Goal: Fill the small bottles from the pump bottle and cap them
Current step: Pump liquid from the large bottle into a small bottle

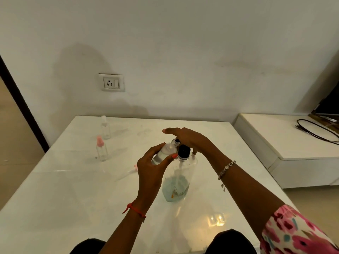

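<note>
A clear pump bottle is seen standing upright near the middle of the white desk, with pale bluish liquid gathered in its lower part and a black collar at its neck. The pump top is covered by the right hand, which is laid flat over it; its fingers are held straight and close together, pointing left, and are not curled round anything. A small bottle is gripped by the left hand just left of the pump bottle's neck, above the desk; it is tilted, with its open mouth raised to the dark nozzle that shows under the right hand. The left hand's fingers are wrapped round the small bottle's body and the thumb is pressed against its near side. Clear liquid can be made out inside the small bottle. Well to the left, a pink-capped bottle is stood upright on the desk, and a white-capped bottle is stood just behind it, nearer the wall. A loose pink spray cap with its tube is laid on the desk between those bottles and the left hand. A red thread is worn on the left wrist and a silver bracelet on the right. A wall socket is set above the desk's far left corner
</note>
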